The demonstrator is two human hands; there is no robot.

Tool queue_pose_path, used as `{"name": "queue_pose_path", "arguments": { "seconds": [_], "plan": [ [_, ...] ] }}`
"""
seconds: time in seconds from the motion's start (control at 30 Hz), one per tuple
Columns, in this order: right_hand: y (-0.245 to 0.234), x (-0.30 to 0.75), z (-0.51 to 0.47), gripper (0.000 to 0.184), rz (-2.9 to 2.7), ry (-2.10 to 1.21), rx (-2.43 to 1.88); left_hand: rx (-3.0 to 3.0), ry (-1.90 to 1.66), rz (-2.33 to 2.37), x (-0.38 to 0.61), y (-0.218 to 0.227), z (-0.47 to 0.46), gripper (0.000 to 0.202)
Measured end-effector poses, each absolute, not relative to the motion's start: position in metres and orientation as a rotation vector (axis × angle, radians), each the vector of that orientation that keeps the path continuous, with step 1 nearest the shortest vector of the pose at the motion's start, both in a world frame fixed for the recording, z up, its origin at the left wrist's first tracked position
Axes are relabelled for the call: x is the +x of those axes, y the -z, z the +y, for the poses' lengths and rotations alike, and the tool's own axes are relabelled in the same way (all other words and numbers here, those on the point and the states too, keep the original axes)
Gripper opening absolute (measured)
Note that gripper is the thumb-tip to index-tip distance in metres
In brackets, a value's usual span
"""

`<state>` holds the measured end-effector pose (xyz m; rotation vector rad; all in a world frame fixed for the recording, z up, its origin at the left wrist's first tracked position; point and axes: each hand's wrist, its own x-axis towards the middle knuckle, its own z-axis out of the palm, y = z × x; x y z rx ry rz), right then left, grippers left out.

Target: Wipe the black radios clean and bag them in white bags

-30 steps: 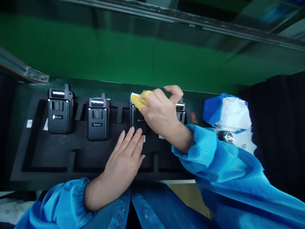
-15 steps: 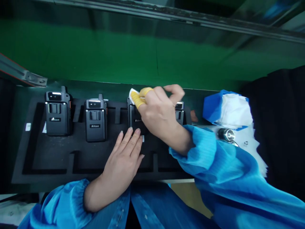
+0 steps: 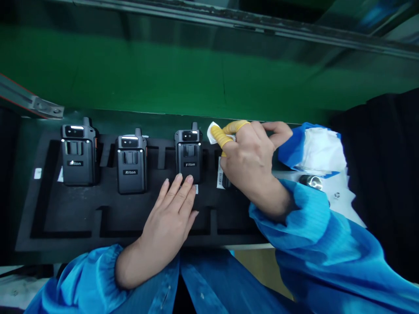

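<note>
The wipe (image 3: 212, 132) is pinched between the yellow-capped fingers (image 3: 225, 136) of the right hand (image 3: 252, 161), at the far edge of the tray (image 3: 65, 218), over its fourth slot from the left. The fourth radio (image 3: 221, 178) lies in that slot, mostly hidden under the hand. The left hand (image 3: 170, 213) rests flat and released on the tray, fingertips touching the near end of the third radio (image 3: 188, 155). The first radio (image 3: 77, 155) and second radio (image 3: 131, 163) occupy the tray's left slots. A blue box (image 3: 291, 148) stands just right of the tray.
</note>
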<state>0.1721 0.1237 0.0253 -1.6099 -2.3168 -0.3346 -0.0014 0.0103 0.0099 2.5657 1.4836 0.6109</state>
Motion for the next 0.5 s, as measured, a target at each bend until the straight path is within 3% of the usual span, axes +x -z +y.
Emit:
{"name": "queue_pose_path", "arguments": {
  "seconds": [0.2, 0.33, 0.5],
  "plan": [
    [-0.041, 0.137, 0.119, 0.03, -2.474, 0.093, -1.507, 2.575, -0.598, 1.484, -0.001, -0.01, 0.01, 0.034],
    [-0.054, 0.14, 0.124, 0.029, -2.505, -0.014, -1.729, 2.567, -0.594, 1.484, -0.001, -0.01, 0.01, 0.035],
    [-0.051, 0.171, 0.119, 0.026, -2.333, 0.148, -1.797, 2.547, -0.591, 1.482, -0.002, -0.01, 0.01, 0.035]
  ]
}}
